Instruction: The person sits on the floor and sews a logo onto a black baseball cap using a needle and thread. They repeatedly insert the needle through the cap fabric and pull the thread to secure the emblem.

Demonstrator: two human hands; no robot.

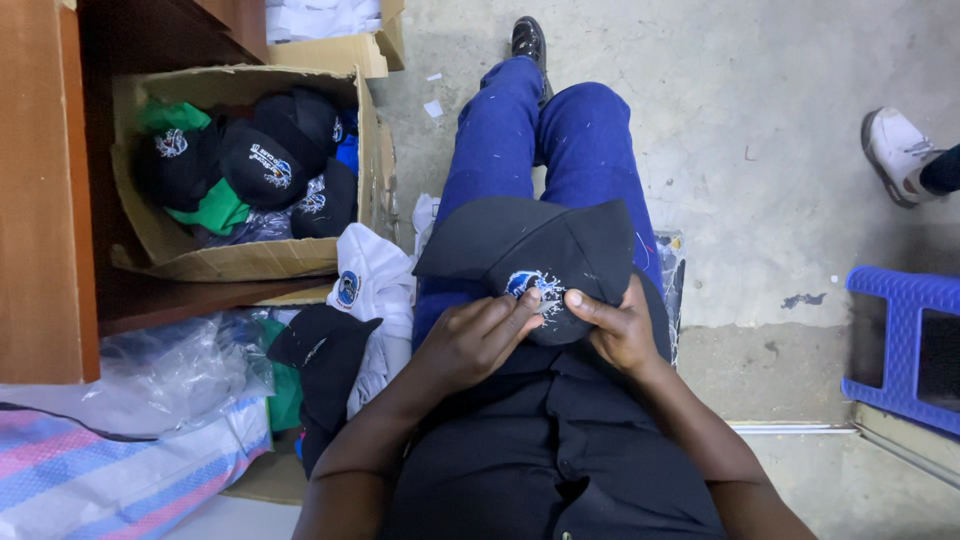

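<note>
A black cap (540,245) with a blue and white embroidered emblem lies on my lap over blue trousers. My left hand (475,340) pinches at the emblem from the left, fingertips on the white threads. My right hand (620,325) grips the cap's lower right side, thumb pressed beside the emblem. The brim points away toward the upper left.
A cardboard box (250,260) of black and green caps sits at upper left beside a wooden cabinet (45,200). White and black caps (345,310) pile by my left thigh, with plastic bags (150,370). A blue plastic stool (900,340) stands right; another person's shoe (895,150) is upper right.
</note>
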